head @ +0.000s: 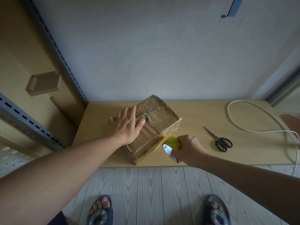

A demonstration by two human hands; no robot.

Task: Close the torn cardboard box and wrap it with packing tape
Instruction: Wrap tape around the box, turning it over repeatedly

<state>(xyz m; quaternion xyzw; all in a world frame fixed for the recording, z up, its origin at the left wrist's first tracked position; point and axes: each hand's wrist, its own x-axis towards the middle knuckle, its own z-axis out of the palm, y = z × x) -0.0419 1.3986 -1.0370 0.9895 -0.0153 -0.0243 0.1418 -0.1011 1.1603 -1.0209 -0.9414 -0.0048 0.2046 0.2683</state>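
1. One view only: wide-angle camera worn on the head, looking forward and steeply down.
2. Desk crosses mid-frame, wall above it, floor and feet at the bottom edge.
3. Left hand and right hand lie near centre, within arm's reach of the lens.
4. Straight lines bow towards the edges.

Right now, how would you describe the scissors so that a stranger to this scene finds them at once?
On the light wooden desk top, look right of the cardboard box, past the right hand holding the yellow tape roll. The scissors lie flat there, alone on bare wood. Their black handles and metal blades set them apart from the white looped cable behind.
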